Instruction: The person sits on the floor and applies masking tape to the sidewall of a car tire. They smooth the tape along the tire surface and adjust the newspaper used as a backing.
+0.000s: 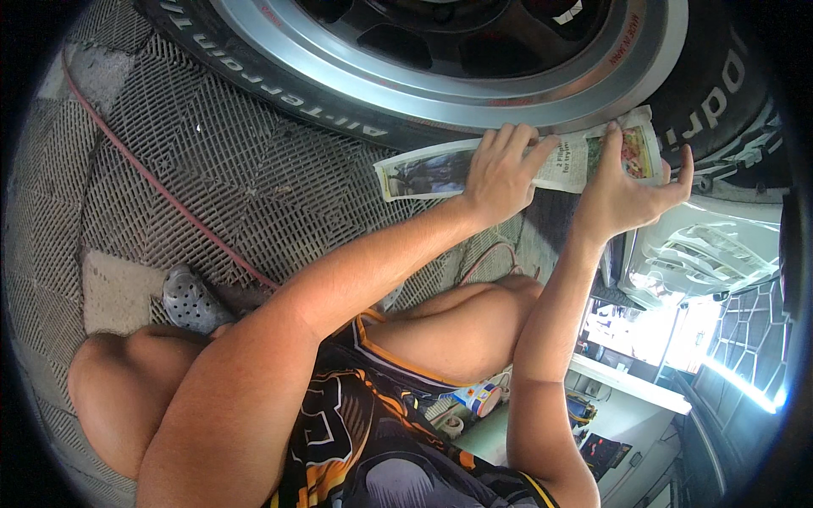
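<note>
A long strip of folded newspaper (428,173) lies along the lower edge of a wheel, where the silver rim (406,95) meets the black tyre (271,100). My left hand (501,176) grips the strip near its middle, fingers over the printed face. Toward the strip's right end, my right hand (625,193) holds it with one finger pressed flat on the paper and another finger sticking out to the right. The strip's upper right corner overlaps the rim's edge. Whether the paper is tucked between rim and tyre, I cannot tell.
Grey grid floor tiles (169,144) spread at left, crossed by a thin red hose (161,190). My grey clog (193,298) rests there. A blue and white can (478,398) stands beside my leg. A white vehicle body part (707,254) is at right, near a white-topped counter (631,385).
</note>
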A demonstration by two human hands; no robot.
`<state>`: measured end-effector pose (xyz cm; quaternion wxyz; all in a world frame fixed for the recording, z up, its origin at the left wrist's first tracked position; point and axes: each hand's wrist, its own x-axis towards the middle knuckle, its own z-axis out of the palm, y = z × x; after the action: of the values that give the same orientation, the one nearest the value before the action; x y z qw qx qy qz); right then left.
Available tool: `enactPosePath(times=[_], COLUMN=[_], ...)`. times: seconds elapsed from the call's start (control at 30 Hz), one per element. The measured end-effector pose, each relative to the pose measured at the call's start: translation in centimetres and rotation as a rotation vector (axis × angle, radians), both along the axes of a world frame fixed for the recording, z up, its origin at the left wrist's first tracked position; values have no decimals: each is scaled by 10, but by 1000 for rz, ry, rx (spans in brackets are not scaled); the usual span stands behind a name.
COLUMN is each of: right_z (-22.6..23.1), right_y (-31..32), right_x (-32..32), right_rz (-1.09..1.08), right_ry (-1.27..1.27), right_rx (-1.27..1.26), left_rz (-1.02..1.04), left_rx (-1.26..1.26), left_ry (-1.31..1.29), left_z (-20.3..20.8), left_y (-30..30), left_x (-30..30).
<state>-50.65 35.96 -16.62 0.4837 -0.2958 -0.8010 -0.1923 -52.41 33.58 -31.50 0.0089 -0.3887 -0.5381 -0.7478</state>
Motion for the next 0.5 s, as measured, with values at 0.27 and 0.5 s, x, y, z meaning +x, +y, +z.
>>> enactPosePath(times=[0.27,0.5], right_z=[-5,-9], right_y=[4,9], right_x=[0,13], right_rz=[1,0], right_ry=[-39,-109], right_rx=[65,165], left_rz=[-5,-8], left_rx=[6,-10], left_ry=[27,57], left_z=[-4,-5], left_y=[-3,-5], left_x=[0,2])
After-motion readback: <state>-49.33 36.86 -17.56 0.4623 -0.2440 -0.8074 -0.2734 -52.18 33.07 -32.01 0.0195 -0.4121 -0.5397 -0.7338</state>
